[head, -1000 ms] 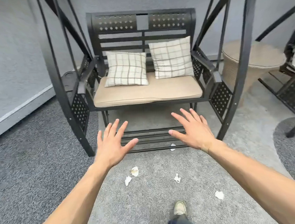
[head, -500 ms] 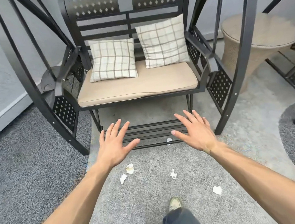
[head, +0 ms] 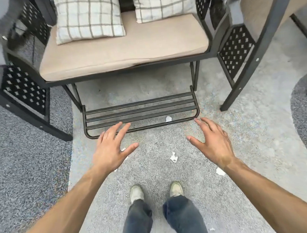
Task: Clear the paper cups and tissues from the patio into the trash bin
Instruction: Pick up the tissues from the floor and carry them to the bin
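Standing on pale grey speckled patio carpet (head: pixel 153 171), facing black metal swing bench (head: pixel 235 47) with beige seat cushion (head: pixel 125 50) and two plaid off-white pillows (head: pixel 88 16), slatted black footrest (head: pixel 139 110) hanging low in front. Darker grey carpet (head: pixel 25 172) lying to the left. Tan round woven side table (head: pixel 261 3) showing at upper right, partly cut off.

Reaching both bare arms forward and down. Left hand (head: pixel 111 151) hovering palm-down, fingers spread, holding nothing, fingertips overlapping footrest's front rail in view. Right hand (head: pixel 213 143) also spread flat, holding nothing, just right of footrest's corner.

Crumpled white tissue scraps scattered on pale carpet: ragged tissue scrap (head: pixel 173 157) lying between the two hands, closer to right thumb; small tissue piece (head: pixel 168 118) sitting at footrest's front rail, between the fingertips of both hands; tissue sliver (head: pixel 123 149) peeking from under left thumb web, mostly hidden; larger tissue wad (head: pixel 220 171) lying just beside right wrist, partly covered by forearm; tiny tissue bit (head: pixel 211 229) lying near right trouser leg.

Dirty pale sneakers (head: pixel 136 193) and dark blue jeans (head: pixel 183 220) showing at bottom centre, behind the scraps.
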